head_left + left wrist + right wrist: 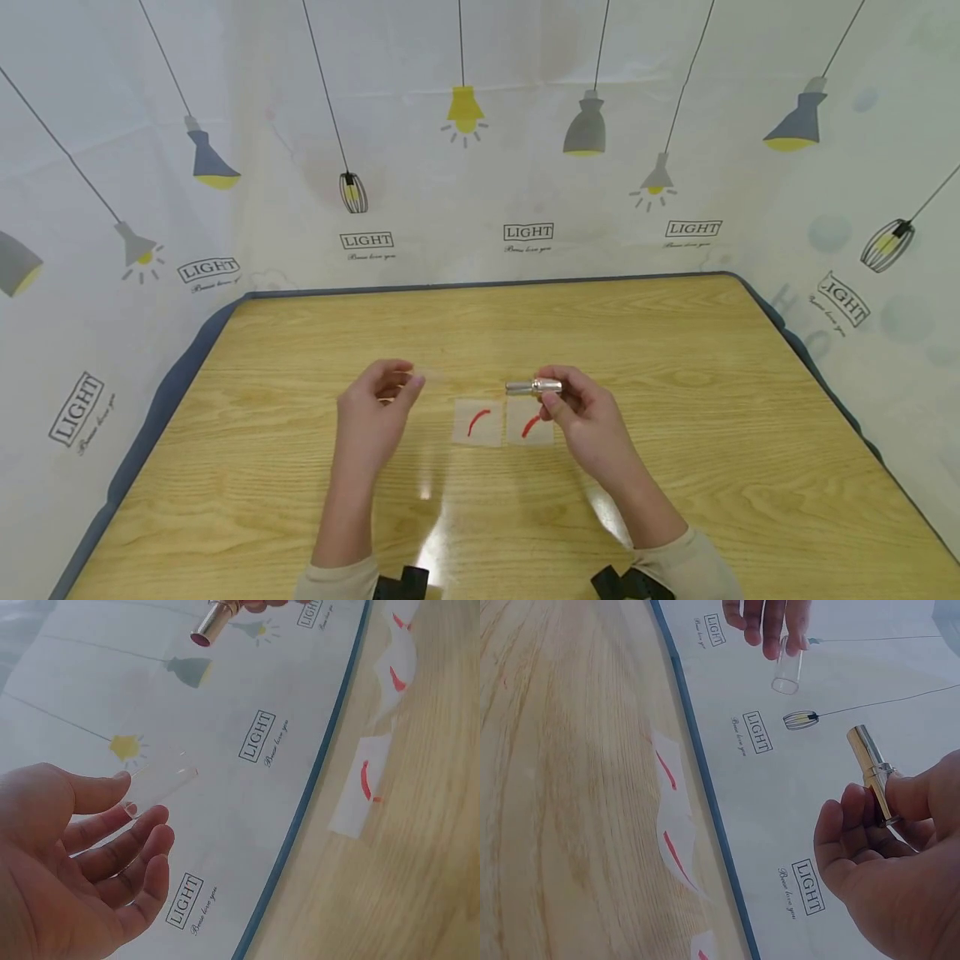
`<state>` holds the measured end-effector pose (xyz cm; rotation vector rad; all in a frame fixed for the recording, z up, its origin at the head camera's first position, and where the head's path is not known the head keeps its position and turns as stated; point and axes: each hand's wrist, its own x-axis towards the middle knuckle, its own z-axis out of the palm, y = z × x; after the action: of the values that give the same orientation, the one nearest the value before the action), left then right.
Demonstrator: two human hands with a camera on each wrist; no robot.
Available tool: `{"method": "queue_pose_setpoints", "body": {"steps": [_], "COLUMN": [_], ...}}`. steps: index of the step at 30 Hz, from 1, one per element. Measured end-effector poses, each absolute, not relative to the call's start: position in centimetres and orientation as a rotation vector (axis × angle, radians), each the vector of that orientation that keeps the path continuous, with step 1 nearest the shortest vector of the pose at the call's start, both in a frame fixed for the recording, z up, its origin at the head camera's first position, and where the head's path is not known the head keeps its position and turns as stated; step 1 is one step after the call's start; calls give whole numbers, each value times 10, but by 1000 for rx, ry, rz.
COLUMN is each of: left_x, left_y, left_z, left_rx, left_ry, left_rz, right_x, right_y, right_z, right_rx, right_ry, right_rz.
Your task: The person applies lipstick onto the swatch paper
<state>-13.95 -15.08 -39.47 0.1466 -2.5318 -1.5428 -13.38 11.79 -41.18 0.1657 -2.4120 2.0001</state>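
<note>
In the head view my right hand (pixel 596 421) pinches a shiny metallic lipstick tube (pixel 534 387) between thumb and fingers, its free end pointing left. The left wrist view shows dark red lipstick inside the open end of the tube (pixel 214 624). My left hand (pixel 90 862) holds a clear, see-through cap (pixel 163 782) by one end, between thumb and fingertips. The cap's open end faces the lipstick, with a gap between them. Below the hands, white paper pieces (pixel 477 423) with red strokes lie on the table, one partly covered by my right fingers.
The wood-grain table (pixel 300 500) has a dark blue border where it meets the cloth. White cloth (pixel 420 192) printed with lamps and the word LIGHT surrounds its back and sides. Black wrist devices (pixel 401 583) sit by both sleeves at the lower edge.
</note>
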Motion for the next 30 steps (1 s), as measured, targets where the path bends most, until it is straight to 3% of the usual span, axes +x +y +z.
{"method": "queue_pose_setpoints", "body": {"steps": [12, 30], "left_x": [-130, -129], "left_y": [-122, -106], "left_z": [-385, -387], "left_rx": [72, 6], "left_ry": [-2425, -2457], "left_rz": [-1951, -2001], "right_x": [-133, -130], "right_y": [120, 118], "right_z": [-407, -407], "right_rx": [156, 175], "right_ry": [-2408, -2401], "right_rz": [2016, 2025]}}
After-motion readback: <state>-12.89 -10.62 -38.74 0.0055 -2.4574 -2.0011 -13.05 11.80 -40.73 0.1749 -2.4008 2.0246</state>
